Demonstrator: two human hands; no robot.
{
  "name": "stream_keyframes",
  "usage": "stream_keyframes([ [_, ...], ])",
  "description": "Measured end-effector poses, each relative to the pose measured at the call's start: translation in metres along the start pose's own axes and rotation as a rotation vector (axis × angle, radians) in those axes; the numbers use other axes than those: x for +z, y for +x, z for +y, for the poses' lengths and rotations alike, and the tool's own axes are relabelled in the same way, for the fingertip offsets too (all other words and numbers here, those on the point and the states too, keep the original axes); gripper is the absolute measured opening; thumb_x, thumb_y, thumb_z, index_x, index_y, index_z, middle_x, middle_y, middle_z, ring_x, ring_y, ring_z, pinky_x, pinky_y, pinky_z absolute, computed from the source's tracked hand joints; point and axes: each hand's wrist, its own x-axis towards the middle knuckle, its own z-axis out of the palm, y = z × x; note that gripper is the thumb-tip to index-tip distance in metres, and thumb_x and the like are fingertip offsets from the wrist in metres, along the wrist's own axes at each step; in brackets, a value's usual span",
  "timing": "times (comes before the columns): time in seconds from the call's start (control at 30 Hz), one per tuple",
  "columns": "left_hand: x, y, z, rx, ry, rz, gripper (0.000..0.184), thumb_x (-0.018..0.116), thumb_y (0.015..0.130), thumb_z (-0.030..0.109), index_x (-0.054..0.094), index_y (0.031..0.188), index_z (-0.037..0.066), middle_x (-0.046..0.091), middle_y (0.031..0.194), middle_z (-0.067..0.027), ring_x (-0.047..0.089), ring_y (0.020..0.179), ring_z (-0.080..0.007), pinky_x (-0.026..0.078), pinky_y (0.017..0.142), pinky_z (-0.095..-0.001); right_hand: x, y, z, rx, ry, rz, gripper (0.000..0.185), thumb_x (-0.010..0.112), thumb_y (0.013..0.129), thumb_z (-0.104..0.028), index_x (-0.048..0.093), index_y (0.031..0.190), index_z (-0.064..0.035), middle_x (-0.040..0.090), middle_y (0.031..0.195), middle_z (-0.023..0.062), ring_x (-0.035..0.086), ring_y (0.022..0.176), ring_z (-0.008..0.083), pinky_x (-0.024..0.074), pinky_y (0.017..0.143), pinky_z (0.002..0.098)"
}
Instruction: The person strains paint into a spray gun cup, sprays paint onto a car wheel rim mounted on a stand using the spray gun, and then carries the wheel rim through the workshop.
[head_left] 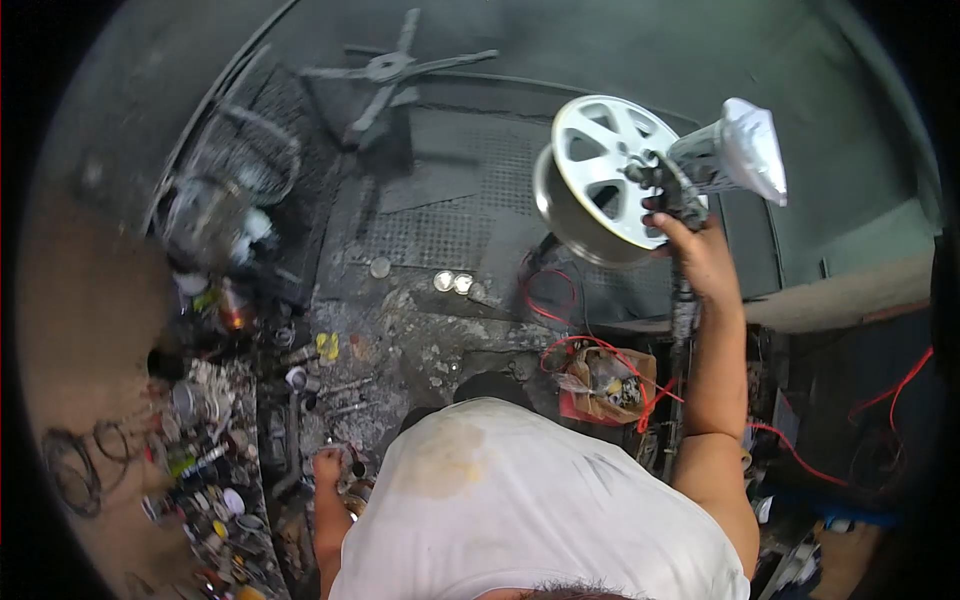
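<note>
My right hand [690, 245] is wrapped round a dark, paint-crusted spray gun [682, 195], arm stretched forward. Fixed to the gun is a cup [700, 158] topped with a crinkled silvery cover [752, 150]. Just beyond the gun's nozzle stands a silver-white alloy wheel [590, 133], its spoked face tilted up; the gun overlaps part of it, and I cannot tell whether they touch. Down at my left side, my left hand [328, 465] has its fingers curled, close to small dark items on the cluttered bench. What it holds, if anything, is hidden.
A grey cross-shaped stand [390, 67] is at the back left. Cans, tools and bottles crowd the left bench [215, 480]. A red hose [610, 345] loops past a cardboard box [610, 395]. Round lids [453, 282] lie before the grated floor [440, 215].
</note>
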Motion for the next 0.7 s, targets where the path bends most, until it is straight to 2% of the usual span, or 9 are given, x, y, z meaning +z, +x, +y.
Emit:
stream_keyframes([
  [0.1,-0.014,-0.056,-0.149,-0.378,-0.487,0.15,0.024,0.068,0.093,0.02,0.074,0.095,-0.003,0.073,0.076,-0.0155,0.067,0.063,-0.0232,0.053,0.061,-0.039,0.091,0.003,0.034,0.011,0.043,-0.123,0.048,0.075,0.092,-0.02,0.059,0.131,0.0027,0.073,0.115,0.0133,0.072,0.103,0.0236,0.0621,0.073,0.0371],
  [0.17,-0.012,-0.102,-0.228,-0.011,0.255,0.29,0.024,0.068,0.095,0.02,0.073,0.101,-0.003,0.074,0.078,-0.0139,0.067,0.062,-0.0215,0.053,0.058,-0.0363,0.164,0.001,0.04,0.145,0.096,-0.254,0.049,0.074,0.092,-0.017,0.057,0.133,0.0034,0.07,0.121,0.0155,0.07,0.108,0.0268,0.0623,0.072,0.0387],
  [0.2,-0.007,-0.134,-0.238,-0.079,0.222,0.321,0.024,0.068,0.095,0.02,0.073,0.101,-0.003,0.074,0.078,-0.0139,0.067,0.062,-0.0215,0.053,0.058,-0.0363,0.198,0.006,0.05,0.16,0.1,-0.357,0.046,0.074,0.094,-0.019,0.057,0.132,0.0006,0.069,0.121,0.0131,0.069,0.109,0.0258,0.0614,0.072,0.0391],
  [0.27,-0.01,-0.172,-0.22,-0.542,-0.557,0.321,0.025,0.068,0.096,0.02,0.073,0.101,-0.003,0.074,0.079,-0.0122,0.068,0.06,-0.0194,0.053,0.056,-0.0343,0.273,0.004,0.053,0.211,0.149,-0.385,0.047,0.075,0.094,-0.021,0.057,0.133,-0.0017,0.067,0.124,0.0118,0.067,0.112,0.025,0.0626,0.074,0.0401],
  [0.3,0.01,-0.18,-0.245,-0.582,-0.703,0.362,0.025,0.069,0.095,0.021,0.075,0.096,-0.004,0.075,0.079,-0.0119,0.068,0.059,-0.019,0.053,0.056,-0.0352,0.314,0.005,0.05,0.239,0.164,-0.395,0.041,0.073,0.095,-0.02,0.058,0.131,-0.0046,0.068,0.12,0.0095,0.068,0.106,0.0236,0.0605,0.074,0.0395],
  [0.4,0.023,-0.216,-0.203,-0.653,-0.516,0.415,0.026,0.069,0.095,0.021,0.075,0.091,-0.003,0.074,0.076,-0.0106,0.065,0.056,-0.0178,0.052,0.055,-0.0354,0.437,0.023,0.052,0.265,0.268,-0.49,0.031,0.069,0.098,-0.018,0.06,0.126,-0.0075,0.068,0.116,0.008,0.068,0.095,0.0214,0.0575,0.075,0.0397],
  [0.57,0.118,-0.208,-0.176,-0.595,-1.205,0.499,0.022,0.068,0.098,0.02,0.07,0.108,0.0,0.068,0.08,-0.0047,0.06,0.062,-0.0151,0.047,0.056,-0.0318,0.62,0.063,-0.009,0.287,0.4,-0.685,0.016,0.065,0.101,-0.017,0.061,0.113,-0.0065,0.065,0.102,0.0097,0.065,0.086,0.0231,0.0568,0.072,0.0415],
  [0.6,0.122,-0.212,-0.14,-0.553,-1.334,0.544,0.021,0.067,0.1,0.019,0.069,0.11,0.001,0.066,0.081,-0.0045,0.059,0.066,-0.015,0.047,0.058,-0.0315,0.655,0.074,-0.022,0.286,0.476,-0.697,0.013,0.063,0.102,-0.017,0.062,0.11,-0.007,0.063,0.099,0.0102,0.064,0.085,0.0258,0.0571,0.071,0.0466],
  [0.7,0.167,-0.233,-0.072,-0.627,-1.031,0.557,0.024,0.063,0.1,0.025,0.069,0.108,0.003,0.066,0.082,-0.0056,0.064,0.074,-0.02,0.052,0.068,-0.0352,0.755,0.107,-0.077,0.438,0.562,-0.69,0.025,0.063,0.101,-0.024,0.06,0.119,-0.0062,0.062,0.117,0.0152,0.065,0.098,0.0346,0.0535,0.082,0.0611],
])
